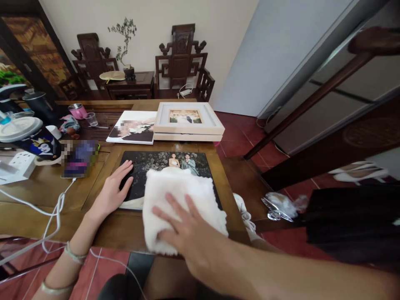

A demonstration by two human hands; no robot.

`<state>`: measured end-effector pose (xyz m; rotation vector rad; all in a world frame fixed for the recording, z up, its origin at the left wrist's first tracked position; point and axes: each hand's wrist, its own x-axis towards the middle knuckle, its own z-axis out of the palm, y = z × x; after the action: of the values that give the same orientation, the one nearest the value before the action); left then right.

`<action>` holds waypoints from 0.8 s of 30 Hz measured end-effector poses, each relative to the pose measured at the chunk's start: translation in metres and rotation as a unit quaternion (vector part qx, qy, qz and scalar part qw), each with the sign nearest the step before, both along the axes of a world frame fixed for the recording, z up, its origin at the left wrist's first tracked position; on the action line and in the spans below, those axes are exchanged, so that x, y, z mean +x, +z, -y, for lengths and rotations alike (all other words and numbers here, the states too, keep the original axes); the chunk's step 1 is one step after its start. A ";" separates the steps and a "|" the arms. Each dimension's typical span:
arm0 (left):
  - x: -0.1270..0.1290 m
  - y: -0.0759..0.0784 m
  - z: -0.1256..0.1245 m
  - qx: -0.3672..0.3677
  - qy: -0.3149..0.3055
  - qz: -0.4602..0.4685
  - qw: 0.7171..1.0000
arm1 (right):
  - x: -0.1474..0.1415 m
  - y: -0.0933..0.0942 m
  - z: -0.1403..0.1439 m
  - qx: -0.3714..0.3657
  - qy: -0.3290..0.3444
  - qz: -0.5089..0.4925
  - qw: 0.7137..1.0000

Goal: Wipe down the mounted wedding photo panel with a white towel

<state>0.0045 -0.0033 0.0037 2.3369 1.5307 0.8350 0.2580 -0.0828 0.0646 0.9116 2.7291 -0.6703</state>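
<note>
My right hand [184,233] flat, fingers spread, pressing white cloth [178,196] onto photo print [162,166] at table [103,225] near edge. My left hand [114,189] open, palm down, steadying print's left edge.

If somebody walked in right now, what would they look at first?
Probably the fluffy white cloth in the middle of the wooden table, pressed flat under the right hand on a large dark photo print. The left hand rests on that print's left edge. Behind it sit a pale wooden picture frame and another glossy photo print.
</note>
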 end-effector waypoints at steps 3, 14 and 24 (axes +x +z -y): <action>0.000 0.000 0.000 0.001 -0.001 0.001 1.000 | -0.003 0.007 0.008 -0.038 0.059 -0.042 0.997; 0.000 0.002 0.001 0.002 -0.001 0.003 1.000 | 0.015 -0.015 -0.124 0.116 -0.114 -0.074 0.984; -0.002 0.000 0.000 -0.005 -0.006 -0.002 1.000 | -0.015 -0.010 -0.022 0.056 0.020 -0.056 0.997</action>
<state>0.0027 -0.0031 0.0034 2.3412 1.5170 0.8180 0.2428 -0.0612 0.0550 0.8654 2.9010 -0.5839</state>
